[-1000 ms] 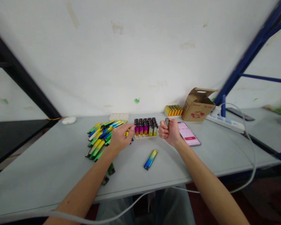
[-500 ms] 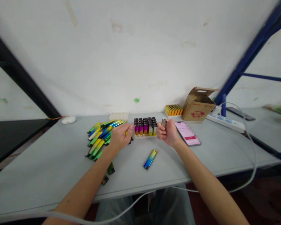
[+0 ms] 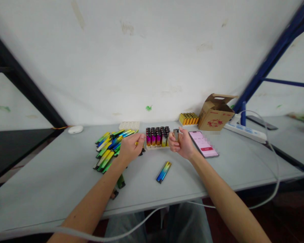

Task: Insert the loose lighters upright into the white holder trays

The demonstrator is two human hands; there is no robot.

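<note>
My left hand (image 3: 131, 146) is closed beside the pile, its fingers around a lighter mostly hidden by the hand; a bit of yellow and a dark end show. Upright in my right hand (image 3: 182, 144) is a lighter (image 3: 176, 134) with a silvery top, thumb along its side. Between the hands stands a white tray (image 3: 154, 147) with rows of upright lighters (image 3: 153, 138), black-topped, purple and yellow. A single blue-and-yellow lighter (image 3: 163, 172) lies on the table in front of it. Left of my left hand is a loose pile of green, yellow and blue lighters (image 3: 107, 152).
Behind the pile lies a white holed tray (image 3: 129, 125). At the back right are a tray of yellow-orange cylinders (image 3: 188, 118), an open cardboard box (image 3: 214, 116) and a power strip (image 3: 248, 132). A phone (image 3: 204, 145) lies near my right hand; a white case (image 3: 75, 129) sits far left.
The lighter in my right hand shows more of its length between thumb and fingers. My left hand has hardly moved; the whole view has shifted slightly.
</note>
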